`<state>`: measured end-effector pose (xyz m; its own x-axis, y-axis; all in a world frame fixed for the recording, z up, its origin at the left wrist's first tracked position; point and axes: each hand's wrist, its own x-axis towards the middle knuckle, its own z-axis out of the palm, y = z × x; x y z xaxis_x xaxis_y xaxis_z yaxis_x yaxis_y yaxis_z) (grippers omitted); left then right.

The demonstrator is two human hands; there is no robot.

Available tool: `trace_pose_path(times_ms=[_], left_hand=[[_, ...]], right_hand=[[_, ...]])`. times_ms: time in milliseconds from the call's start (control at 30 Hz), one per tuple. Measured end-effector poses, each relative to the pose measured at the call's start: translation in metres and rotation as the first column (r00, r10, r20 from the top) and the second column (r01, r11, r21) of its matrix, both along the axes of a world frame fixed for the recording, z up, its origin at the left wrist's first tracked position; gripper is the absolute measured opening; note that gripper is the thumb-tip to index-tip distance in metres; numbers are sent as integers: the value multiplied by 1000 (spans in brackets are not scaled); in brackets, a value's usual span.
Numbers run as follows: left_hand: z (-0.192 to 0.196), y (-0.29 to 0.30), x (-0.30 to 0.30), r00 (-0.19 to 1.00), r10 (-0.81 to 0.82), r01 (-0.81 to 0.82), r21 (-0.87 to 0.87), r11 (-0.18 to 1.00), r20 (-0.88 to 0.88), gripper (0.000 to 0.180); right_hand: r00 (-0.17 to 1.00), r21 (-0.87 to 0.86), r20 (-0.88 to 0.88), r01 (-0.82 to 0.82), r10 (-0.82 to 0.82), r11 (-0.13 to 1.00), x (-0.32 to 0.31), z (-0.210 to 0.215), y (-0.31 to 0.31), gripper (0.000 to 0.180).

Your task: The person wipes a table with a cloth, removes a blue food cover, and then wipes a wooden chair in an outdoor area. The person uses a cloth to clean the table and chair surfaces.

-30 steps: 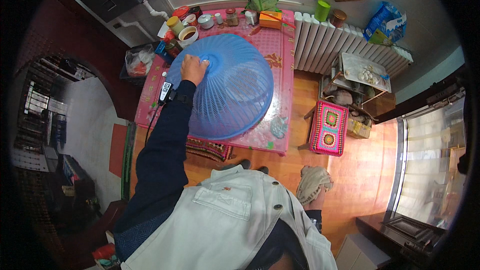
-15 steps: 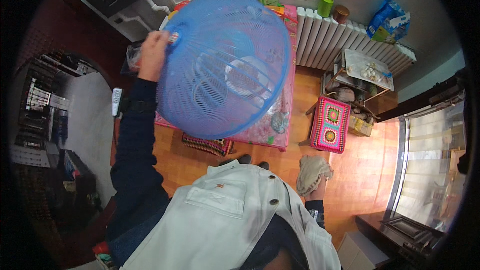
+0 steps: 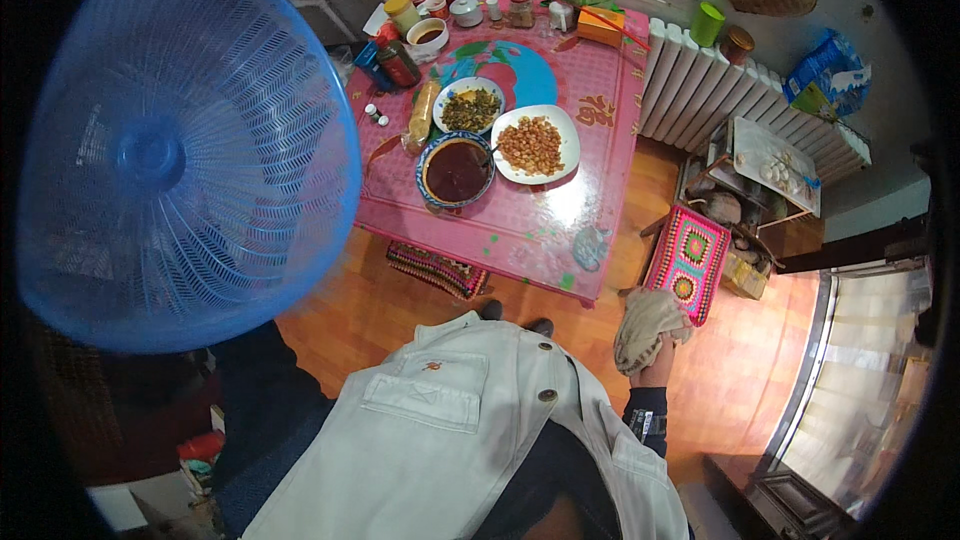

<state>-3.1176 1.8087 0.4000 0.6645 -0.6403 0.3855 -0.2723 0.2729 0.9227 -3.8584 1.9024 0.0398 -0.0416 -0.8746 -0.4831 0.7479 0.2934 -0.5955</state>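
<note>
A blue mesh food cover [image 3: 230,240] hangs tilted at the left, its hollow inside facing me. My left arm [image 3: 262,390] goes up behind it, and the cover hides my left hand. Low on the right, my right hand [image 3: 657,368] is closed on a crumpled greyish-beige cloth [image 3: 645,325]. On the pink-covered table [image 3: 490,240] stand a white plate [image 3: 568,152] of peanuts [image 3: 530,145], a blue-patterned bowl [image 3: 425,185] of dark sauce [image 3: 458,170] and a dish of chopped greens [image 3: 468,110]. A wrapped, pale long item [image 3: 422,115] lies beside them.
Jars, bottles and a small bowl of dark liquid [image 3: 428,33] line the table's far left. An orange box [image 3: 600,28] is at its far right corner. A stool with a crocheted cover [image 3: 690,250] stands right of the table, near a radiator [image 3: 690,90] and a rack [image 3: 770,165].
The food cover has swung left off the table and turned its inside toward me, uncovering the dishes. My left hand has gone out of sight behind it. The cloth has shifted slightly right.
</note>
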Motion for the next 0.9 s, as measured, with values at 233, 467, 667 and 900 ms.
trace_pose_path(times_ms=[233,467,667,900], left_hand=[[-81,44,104,931,238,-253,-23,967,-277,25],[-170,96,208,783,403,-451,15,893,-474,23],[-251,105,309,652,455,-535,58,843,-607,22],[-345,61,406,517,471,-578,115,808,-715,21]], right_hand=[[971,-44,-239,-32,20,999,33,8,-34,51],[292,81,-929,-442,228,893,112,26,-70,37],[-243,127,-969,-636,-41,761,209,14,-85,47],[-621,519,-771,-489,138,701,274,17,-87,98]])
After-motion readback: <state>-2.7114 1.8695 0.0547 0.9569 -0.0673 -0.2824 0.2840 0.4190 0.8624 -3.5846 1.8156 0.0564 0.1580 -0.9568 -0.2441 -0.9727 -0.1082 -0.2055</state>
